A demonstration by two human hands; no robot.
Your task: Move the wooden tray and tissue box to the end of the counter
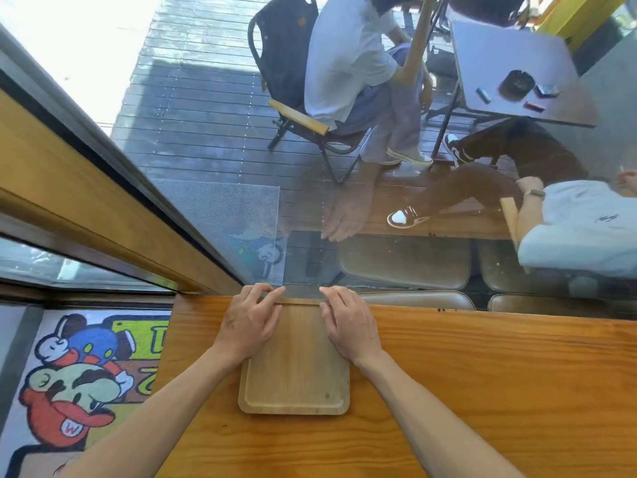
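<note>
Two hands (pixel 300 322) on wooden tray (pixel 294 381), far edge

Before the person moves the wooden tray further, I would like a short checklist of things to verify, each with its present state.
1. Both hands on the wooden tray: ok. The left hand and the right hand rest on its far corners.
2. Firm grip on the far edge: cannot tell. The fingers lie over the rim, but what is under them is hidden.
3. Tray is empty: ok, nothing lies on it.
4. Tray flat on the counter: ok as far as the near edge shows.
5. Far edge clear of the window glass: cannot tell, it is very near.
6. Tissue box located: not ok, not in view.
</note>
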